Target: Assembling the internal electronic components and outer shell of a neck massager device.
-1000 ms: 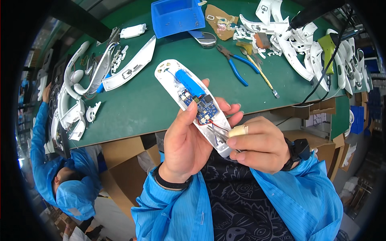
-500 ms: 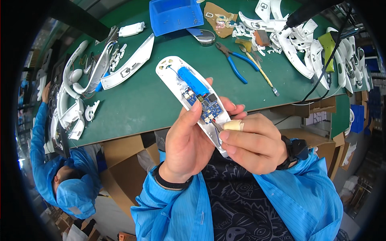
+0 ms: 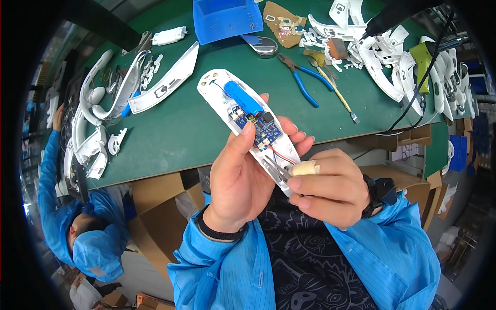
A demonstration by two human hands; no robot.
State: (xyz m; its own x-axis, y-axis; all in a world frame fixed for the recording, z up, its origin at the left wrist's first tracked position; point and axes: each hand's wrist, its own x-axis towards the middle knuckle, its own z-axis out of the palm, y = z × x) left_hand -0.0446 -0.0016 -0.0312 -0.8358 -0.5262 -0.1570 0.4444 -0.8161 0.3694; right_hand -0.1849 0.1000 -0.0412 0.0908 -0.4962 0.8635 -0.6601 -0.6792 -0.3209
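My left hand (image 3: 240,181) is closed around a long white plastic housing (image 3: 213,88), tilted with its far end to the upper left. Inside the housing lie a blue cylindrical battery (image 3: 243,98) and a blue circuit board (image 3: 266,132), with the left thumb pressing beside the board. Thin red and white wires (image 3: 281,156) run from the board toward the near end. My right hand (image 3: 330,188) pinches metal tweezers (image 3: 277,168), their tips inside the housing's near end beside the wires. One right finger wears a pale yellow wrap (image 3: 306,168).
Pliers with blue handles (image 3: 306,88) and a brush (image 3: 343,103) lie on the green table (image 3: 160,139) beyond my hands. A blue bin (image 3: 227,26) stands at the back. White plastic parts (image 3: 380,67) pile up right and left. A co-worker in blue (image 3: 98,248) sits at left.
My right hand has drawn slightly toward me, and the tweezers have shifted from the board's connector edge to the near end. More of the red and white wires shows now.
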